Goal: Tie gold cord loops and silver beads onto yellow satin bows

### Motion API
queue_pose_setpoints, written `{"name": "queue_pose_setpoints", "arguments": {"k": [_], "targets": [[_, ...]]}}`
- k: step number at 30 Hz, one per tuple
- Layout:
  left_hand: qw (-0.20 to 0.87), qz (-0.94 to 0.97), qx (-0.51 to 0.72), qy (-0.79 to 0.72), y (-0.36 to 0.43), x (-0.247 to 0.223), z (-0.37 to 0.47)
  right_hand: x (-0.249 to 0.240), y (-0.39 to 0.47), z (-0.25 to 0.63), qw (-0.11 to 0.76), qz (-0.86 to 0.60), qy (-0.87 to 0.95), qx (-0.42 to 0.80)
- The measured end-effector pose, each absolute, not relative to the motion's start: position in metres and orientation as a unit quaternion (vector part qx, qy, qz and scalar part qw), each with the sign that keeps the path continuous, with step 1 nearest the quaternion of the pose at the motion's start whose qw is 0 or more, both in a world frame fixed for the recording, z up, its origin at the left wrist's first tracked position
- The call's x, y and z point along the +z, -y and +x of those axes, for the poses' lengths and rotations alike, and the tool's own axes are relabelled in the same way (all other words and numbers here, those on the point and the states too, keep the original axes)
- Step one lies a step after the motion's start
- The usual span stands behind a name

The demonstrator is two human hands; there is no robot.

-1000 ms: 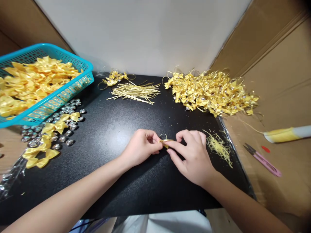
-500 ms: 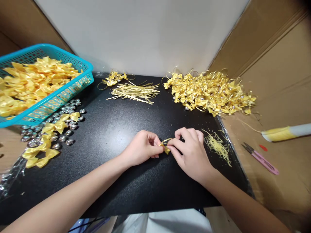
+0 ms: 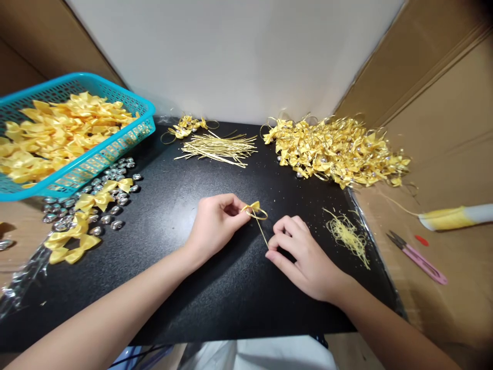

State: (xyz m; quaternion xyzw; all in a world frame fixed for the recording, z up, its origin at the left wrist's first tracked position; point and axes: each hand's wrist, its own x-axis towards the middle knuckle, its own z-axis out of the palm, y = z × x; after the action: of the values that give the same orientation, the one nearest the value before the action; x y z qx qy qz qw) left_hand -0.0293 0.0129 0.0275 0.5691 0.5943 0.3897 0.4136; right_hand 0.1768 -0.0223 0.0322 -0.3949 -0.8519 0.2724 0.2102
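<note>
My left hand (image 3: 220, 224) pinches a small yellow ribbon bow (image 3: 253, 206) between thumb and fingertips, over the middle of the black table. A loop of gold cord (image 3: 262, 215) stands out from the bow. From that bow a thin yellow thread (image 3: 262, 232) runs tight down to the right, its other end pinched in my right hand (image 3: 295, 252). Whether a bell sits on the bow is hidden by my left fingers. Right of my right hand lies a tangle of yellow thread scraps (image 3: 348, 234).
On the left stands a turquoise basket (image 3: 148, 110) of yellow bows, with silver bells (image 3: 116, 224) and loose bows (image 3: 73, 246) before it. Gold cord pieces (image 3: 219, 148) lie at the back. A heap of bows with loops (image 3: 339, 151), pink thread snips (image 3: 421, 262) and a thread spool (image 3: 454, 218) are on the right.
My hands have moved apart. My left hand has risen slightly with the bow, while my right hand has drawn down, and the thread between them now shows stretched.
</note>
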Motion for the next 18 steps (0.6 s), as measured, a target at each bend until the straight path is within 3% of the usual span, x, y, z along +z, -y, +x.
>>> {"name": "queue_pose_setpoints", "arguments": {"k": [4,7,12,18], "targets": [[0.374,0.569,0.481,-0.552,-0.012,0.03,-0.031,0.026,0.019,0.174,0.297,-0.425,0.805,0.289],[0.368,0.559,0.52,-0.531,-0.013,0.032,-0.033,0.021,0.018,0.174,0.314,-0.49,0.745,0.325],[0.472,0.505,0.518,-0.504,-0.013,0.033,-0.032,0.017,0.018,0.174,0.278,-0.555,0.638,0.456],[0.527,0.447,0.522,-0.499,-0.011,0.035,-0.027,0.019,0.012,0.172,0.357,-0.535,0.455,0.616]]}}
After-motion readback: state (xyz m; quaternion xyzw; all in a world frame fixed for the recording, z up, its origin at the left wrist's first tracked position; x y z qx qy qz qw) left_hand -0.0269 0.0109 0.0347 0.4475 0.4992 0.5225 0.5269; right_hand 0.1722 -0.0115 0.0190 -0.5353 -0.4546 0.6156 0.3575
